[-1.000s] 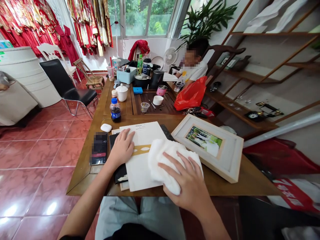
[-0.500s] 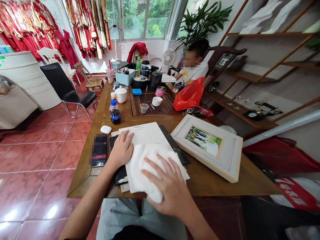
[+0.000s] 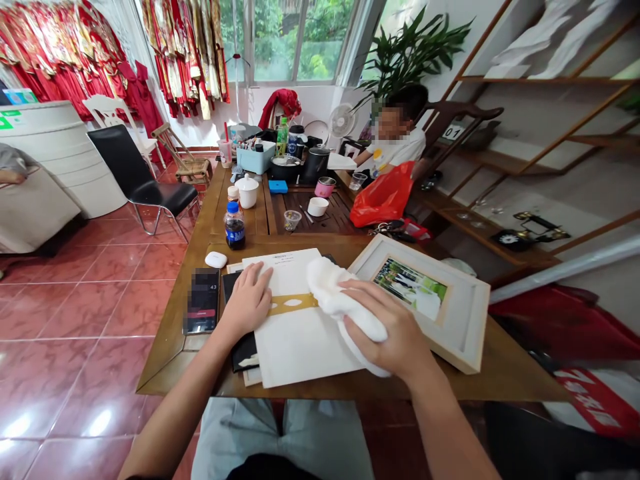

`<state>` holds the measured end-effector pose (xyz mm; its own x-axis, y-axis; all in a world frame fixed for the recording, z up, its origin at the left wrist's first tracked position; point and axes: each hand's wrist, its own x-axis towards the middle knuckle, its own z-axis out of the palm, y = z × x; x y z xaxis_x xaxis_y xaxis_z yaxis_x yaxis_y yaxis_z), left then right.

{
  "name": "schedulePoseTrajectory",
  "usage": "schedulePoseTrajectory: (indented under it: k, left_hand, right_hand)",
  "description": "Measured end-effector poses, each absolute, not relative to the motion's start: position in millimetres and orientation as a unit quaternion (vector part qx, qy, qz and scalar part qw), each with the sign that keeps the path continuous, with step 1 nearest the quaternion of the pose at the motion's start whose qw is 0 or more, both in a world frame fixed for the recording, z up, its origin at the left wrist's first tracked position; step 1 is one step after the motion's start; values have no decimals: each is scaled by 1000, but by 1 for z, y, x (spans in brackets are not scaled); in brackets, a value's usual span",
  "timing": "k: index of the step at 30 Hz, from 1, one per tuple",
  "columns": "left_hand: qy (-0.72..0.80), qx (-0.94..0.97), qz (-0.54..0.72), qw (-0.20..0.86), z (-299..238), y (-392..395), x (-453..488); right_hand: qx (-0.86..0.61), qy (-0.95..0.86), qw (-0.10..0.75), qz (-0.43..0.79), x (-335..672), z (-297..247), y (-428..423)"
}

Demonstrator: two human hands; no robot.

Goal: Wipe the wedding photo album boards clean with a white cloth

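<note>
Right hand [image 3: 387, 327] with fingers [image 3: 367, 290] clamped on a bunched white towel [image 3: 335, 290], towel under those fingers on a white card [image 3: 300, 340], left hand [image 3: 247, 300] flat on the card, its fingers [image 3: 253, 277] spread apart, wooden-framed photo [image 3: 467, 320] just beside the right fingers, phone [image 3: 201, 301] left of the left fingers, all on the table [image 3: 170, 360]

Bare forearms [image 3: 175, 393] and bare left hand [image 3: 247, 300], right hand [image 3: 387, 320], nothing worn on either hand. Loose pale grey-blue trousers [image 3: 240, 433], soft fabric, light creases across the thighs. Black top [image 3: 273, 468] only just showing at bottom edge, cut off by frame, so no details visible.
</note>
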<state>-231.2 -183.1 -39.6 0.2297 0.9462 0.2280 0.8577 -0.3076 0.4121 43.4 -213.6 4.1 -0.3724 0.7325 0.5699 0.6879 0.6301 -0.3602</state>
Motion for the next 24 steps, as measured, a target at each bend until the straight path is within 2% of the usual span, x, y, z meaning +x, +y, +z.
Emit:
schedulePoseTrajectory:
  k: [3,7,10,19,24]
  left_hand:
    - [578,779,223,94,-40,-183,-231]
    - [565,787,229,94,-40,-184,-232]
    - [556,793,230,98,-40,-184,-232]
    - [568,790,219,77,-41,-183,-230]
    - [565,789,231,75,-43,-181,-230]
  right_hand:
    - [-393,-863,317,21,25,13,-189]
    - [-302,-933,193,29,-6,12,-169]
    - [-265,-954,135,46,-17,5,-160]
    - [-335,-928,155,47,20,-9,-136]
    - [-304,-936,167,54,9,-9,-134]
